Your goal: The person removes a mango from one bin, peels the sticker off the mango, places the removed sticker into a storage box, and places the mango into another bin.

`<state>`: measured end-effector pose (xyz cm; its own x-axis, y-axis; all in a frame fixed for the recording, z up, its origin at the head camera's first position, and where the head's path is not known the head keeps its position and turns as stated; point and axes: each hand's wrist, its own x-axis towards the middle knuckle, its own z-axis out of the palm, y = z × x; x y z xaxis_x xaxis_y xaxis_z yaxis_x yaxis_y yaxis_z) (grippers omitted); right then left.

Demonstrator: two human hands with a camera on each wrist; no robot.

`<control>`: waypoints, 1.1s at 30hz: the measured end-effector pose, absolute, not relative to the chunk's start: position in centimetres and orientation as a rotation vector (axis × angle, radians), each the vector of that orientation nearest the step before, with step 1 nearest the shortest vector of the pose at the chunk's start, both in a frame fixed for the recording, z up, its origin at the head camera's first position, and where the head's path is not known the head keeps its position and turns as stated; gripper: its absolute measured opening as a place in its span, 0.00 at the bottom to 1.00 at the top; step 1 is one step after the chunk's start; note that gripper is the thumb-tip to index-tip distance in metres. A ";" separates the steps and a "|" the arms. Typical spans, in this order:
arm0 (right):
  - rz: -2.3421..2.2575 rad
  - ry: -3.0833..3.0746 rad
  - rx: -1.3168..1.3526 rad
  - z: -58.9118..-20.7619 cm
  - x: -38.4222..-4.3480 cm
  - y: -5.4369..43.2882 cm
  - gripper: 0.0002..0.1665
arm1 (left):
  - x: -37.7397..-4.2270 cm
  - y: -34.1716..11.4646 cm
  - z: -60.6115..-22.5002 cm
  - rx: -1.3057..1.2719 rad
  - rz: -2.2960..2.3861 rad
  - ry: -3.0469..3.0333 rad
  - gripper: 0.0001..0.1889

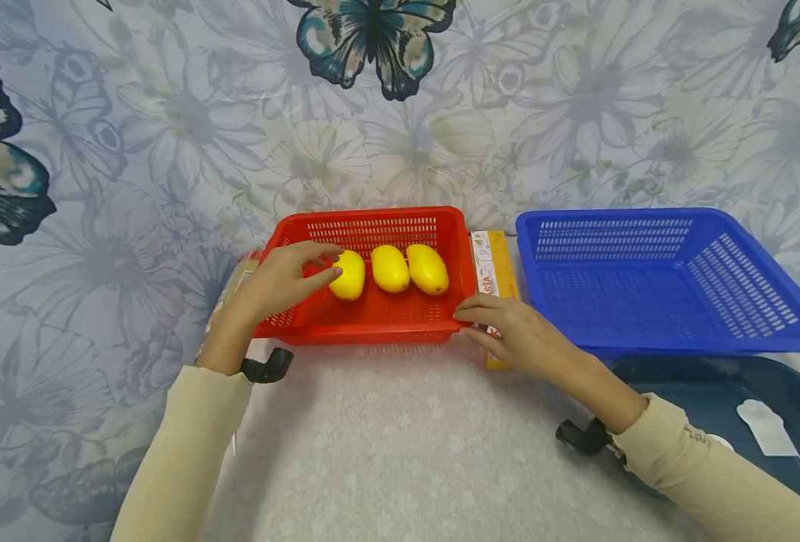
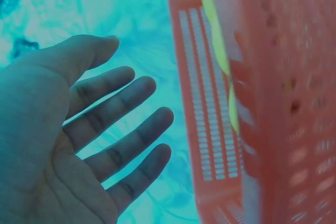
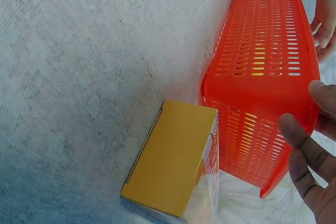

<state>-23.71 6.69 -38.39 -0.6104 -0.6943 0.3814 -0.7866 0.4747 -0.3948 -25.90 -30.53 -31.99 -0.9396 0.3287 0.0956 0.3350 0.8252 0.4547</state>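
Observation:
A red plastic basket (image 1: pixel 366 333) holds three yellow mangoes (image 1: pixel 390 269) in a row. Over its left end is my left hand (image 1: pixel 281 282), its fingertips close to the leftmost mango (image 1: pixel 349 277). The left wrist view shows that hand's fingers (image 2: pixel 126 103) spread loosely, with nothing held and the basket wall beside them. At the basket's front right corner is my right hand (image 1: pixel 518 331), thumb and fingertips against the rim. In the right wrist view its fingers (image 3: pixel 307 150) are fairly straight, on the outer side of the corner.
A yellow and white pasta box (image 1: pixel 504 267) stands between the red basket and a blue basket (image 1: pixel 616 301). Before the blue one sits a dark teal tub (image 1: pixel 684 376) with a white piece (image 1: pixel 767 427) inside. Left of the red basket is a packet (image 1: pixel 226 290), partly hidden by my arm.

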 end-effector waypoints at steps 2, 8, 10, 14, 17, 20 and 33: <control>0.819 -2.549 1.293 -38.4 -23.8 6.7 0.17 | -24.9 -30.1 -32.3 -0.564 -0.790 -2.936 0.23; 0.837 -2.543 1.289 -38.6 -23.8 6.7 0.17 | -21.6 -28.5 -32.8 -0.617 -0.834 -2.807 0.19; 0.842 -2.546 1.288 -38.5 -23.8 6.8 0.17 | -20.6 -28.0 -33.0 -0.627 -0.851 -2.768 0.17; 0.854 -2.558 1.280 -38.3 -23.8 6.9 0.17 | -18.9 -27.4 -33.6 -0.647 -0.880 -2.726 0.16; 0.859 -2.573 1.279 -38.3 -23.8 6.9 0.17 | -17.9 -27.1 -34.1 -0.638 -0.894 -2.725 0.16; 0.857 -2.607 1.282 -38.1 -23.8 7.1 0.18 | -17.1 -27.0 -34.8 -0.612 -0.898 -2.721 0.16; 0.789 -2.722 1.201 -36.7 -21.7 9.7 0.21 | -14.6 -26.8 -37.4 -0.635 -0.910 -2.710 0.16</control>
